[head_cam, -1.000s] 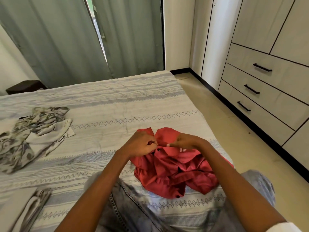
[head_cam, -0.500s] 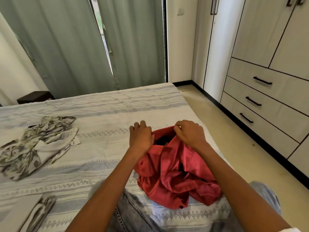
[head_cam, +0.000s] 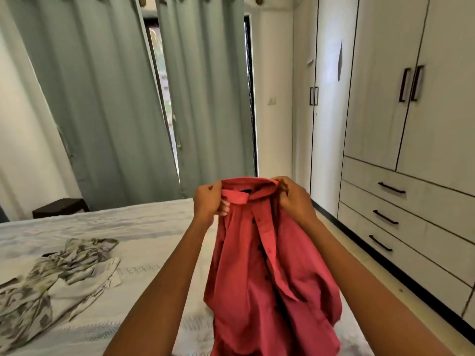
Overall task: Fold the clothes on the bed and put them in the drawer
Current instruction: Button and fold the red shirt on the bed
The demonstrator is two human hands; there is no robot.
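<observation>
Both hands hold a red shirt (head_cam: 267, 265) up above the bed (head_cam: 144, 227): the left hand (head_cam: 209, 201) is closed on the collar's left end and the right hand (head_cam: 293, 199) is closed on its right end, so the shirt hangs down between the forearms with its button strip facing the person. A crumpled patterned garment (head_cam: 51, 278) lies flat on the bed, well to the left of the shirt. To the right of the bed, across a strip of floor, stands a wardrobe whose three drawers (head_cam: 401, 219) are all closed.
</observation>
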